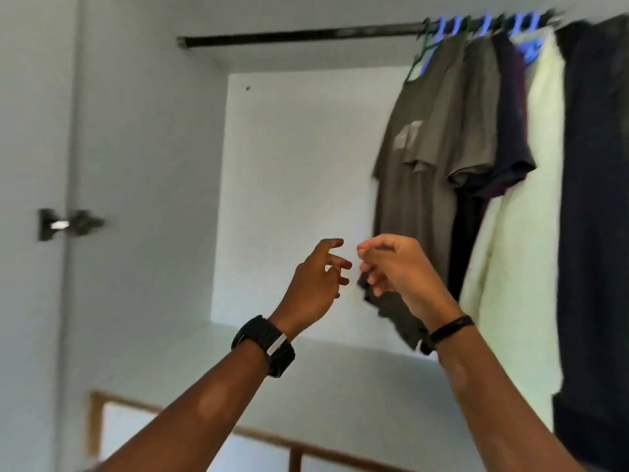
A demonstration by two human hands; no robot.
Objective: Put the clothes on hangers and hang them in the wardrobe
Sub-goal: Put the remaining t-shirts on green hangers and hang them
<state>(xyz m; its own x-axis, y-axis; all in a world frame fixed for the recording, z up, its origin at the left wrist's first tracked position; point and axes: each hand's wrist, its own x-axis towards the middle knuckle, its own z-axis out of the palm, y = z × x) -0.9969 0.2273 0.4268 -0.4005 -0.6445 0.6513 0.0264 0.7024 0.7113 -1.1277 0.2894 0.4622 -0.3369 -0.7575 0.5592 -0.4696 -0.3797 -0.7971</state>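
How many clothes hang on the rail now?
6 that I can tell, all at the right end of the rail: two olive T-shirts, a dark purple one, a pale yellow garment, two dark ones. Others may be hidden.

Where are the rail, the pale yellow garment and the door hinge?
rail [306, 33]: head view, bare middle stretch of the dark bar.
pale yellow garment [517, 253]: head view, middle of its front panel.
door hinge [68, 223]: head view, metal arm at the centre.

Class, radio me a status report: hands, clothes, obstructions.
Left hand open, empty. Right hand grip on olive shirt hem. Shirts hung at rail's right end. No obstruction seen.
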